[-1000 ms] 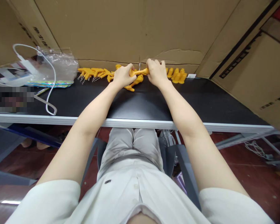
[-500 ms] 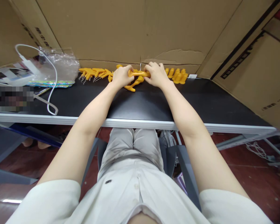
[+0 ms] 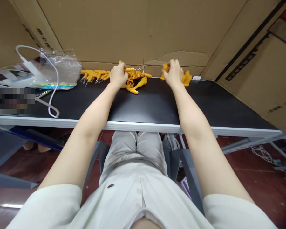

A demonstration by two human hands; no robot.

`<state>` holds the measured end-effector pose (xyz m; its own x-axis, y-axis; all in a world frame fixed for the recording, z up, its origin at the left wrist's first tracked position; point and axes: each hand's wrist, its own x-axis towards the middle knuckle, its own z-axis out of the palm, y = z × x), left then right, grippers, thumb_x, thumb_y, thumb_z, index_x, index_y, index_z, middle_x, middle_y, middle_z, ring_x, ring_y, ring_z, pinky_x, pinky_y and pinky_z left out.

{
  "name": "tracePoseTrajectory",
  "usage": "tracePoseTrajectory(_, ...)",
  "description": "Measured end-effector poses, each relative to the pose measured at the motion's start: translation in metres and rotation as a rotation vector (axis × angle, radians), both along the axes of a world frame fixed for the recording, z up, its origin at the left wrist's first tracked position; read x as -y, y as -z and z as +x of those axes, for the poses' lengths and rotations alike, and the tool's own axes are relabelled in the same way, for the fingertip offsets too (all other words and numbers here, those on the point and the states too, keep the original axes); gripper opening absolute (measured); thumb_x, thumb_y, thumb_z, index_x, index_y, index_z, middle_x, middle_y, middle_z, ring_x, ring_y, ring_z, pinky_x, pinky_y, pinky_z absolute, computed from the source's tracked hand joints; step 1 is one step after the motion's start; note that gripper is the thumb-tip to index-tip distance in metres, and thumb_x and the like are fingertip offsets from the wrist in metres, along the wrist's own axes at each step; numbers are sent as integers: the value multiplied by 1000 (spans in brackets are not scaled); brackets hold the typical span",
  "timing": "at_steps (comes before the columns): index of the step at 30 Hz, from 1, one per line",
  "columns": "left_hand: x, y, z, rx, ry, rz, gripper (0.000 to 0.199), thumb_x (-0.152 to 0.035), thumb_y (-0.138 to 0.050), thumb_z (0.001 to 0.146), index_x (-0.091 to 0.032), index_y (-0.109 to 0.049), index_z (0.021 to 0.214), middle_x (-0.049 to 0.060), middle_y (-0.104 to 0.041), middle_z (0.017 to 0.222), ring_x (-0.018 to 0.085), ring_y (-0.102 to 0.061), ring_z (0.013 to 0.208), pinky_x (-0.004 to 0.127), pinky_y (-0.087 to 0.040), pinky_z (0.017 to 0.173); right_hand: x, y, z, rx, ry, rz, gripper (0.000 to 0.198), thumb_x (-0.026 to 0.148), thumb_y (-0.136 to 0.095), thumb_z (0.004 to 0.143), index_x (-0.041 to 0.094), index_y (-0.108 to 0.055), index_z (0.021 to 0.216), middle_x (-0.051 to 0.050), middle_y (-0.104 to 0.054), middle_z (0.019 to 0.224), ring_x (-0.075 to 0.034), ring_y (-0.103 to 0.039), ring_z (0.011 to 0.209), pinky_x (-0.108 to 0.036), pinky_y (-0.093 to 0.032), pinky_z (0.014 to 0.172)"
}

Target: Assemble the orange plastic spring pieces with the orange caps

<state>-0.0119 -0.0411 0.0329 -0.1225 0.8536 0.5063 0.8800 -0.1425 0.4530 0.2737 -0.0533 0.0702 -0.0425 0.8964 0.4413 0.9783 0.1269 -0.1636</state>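
My left hand (image 3: 118, 75) is closed on the ribbed yellow handle of a corkscrew (image 3: 129, 69), its bare metal spiral pointing right. Below and beside that hand lie more yellow corkscrew pieces (image 3: 141, 83) in a loose heap, some with round open ends facing me. Further right, my right hand (image 3: 174, 73) has its fingers round a yellow cap (image 3: 165, 67) standing near the cardboard; the fingers partly hide their grip. Several yellow caps (image 3: 187, 78) stand upright just right of that hand. A row of yellow corkscrews (image 3: 92, 74) with exposed spirals lies left of my left hand.
A cardboard wall (image 3: 97, 31) closes off the back of the black table (image 3: 147, 106). At the left are a clear plastic bag (image 3: 62, 68), a white cable (image 3: 56, 82) and a phone-like item (image 3: 43, 93). A small white tag (image 3: 196, 78) lies right of the caps.
My hands have moved apart. The corkscrew's spiral now shows bare in my left hand, which shifted left, while my right hand went right to the standing caps.
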Motion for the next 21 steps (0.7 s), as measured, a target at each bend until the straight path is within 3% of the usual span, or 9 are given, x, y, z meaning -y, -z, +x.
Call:
tracePoseTrajectory(6,3,-1,-18,156,-73,14,58,-44,-69,92,-32,-70,148,15,-78,142,46,-64,148,61,-45,131,-27,27,34,-183,156,-146,41,27,-66,113,8,-73,148,-25,-73,150,-40,-68,145,-52,-51,125)
tracePoseTrajectory(11,2,7,-33,220,-56,69,89,-54,-83,86,-33,-49,166,16,-58,171,46,-45,167,66,-33,140,-30,33,45,-335,116,-169,34,9,-64,107,-1,-78,135,-28,-77,143,-30,-72,138,-36,-51,116)
tracePoseTrajectory(14,1,11,-42,233,-102,104,89,-63,-83,88,-35,-46,164,14,-51,176,43,-35,173,65,-34,139,-29,32,43,-333,86,-217,34,8,-64,106,0,-79,135,-26,-78,144,-28,-75,135,-33,-53,116)
tracePoseTrajectory(18,4,13,-52,154,-195,109,72,-77,-60,105,-28,-47,156,8,-60,162,29,-25,174,57,-31,134,-24,34,35,-169,-2,-280,42,9,-66,107,5,-77,146,-21,-75,154,-29,-72,146,-35,-52,126)
tracePoseTrajectory(21,8,13,-58,126,-314,101,74,-76,-34,111,-18,-41,156,9,-57,164,24,-25,172,55,-27,130,-24,37,33,-122,-56,-316,48,9,-63,110,4,-71,156,-22,-69,163,-32,-66,154,-38,-48,130)
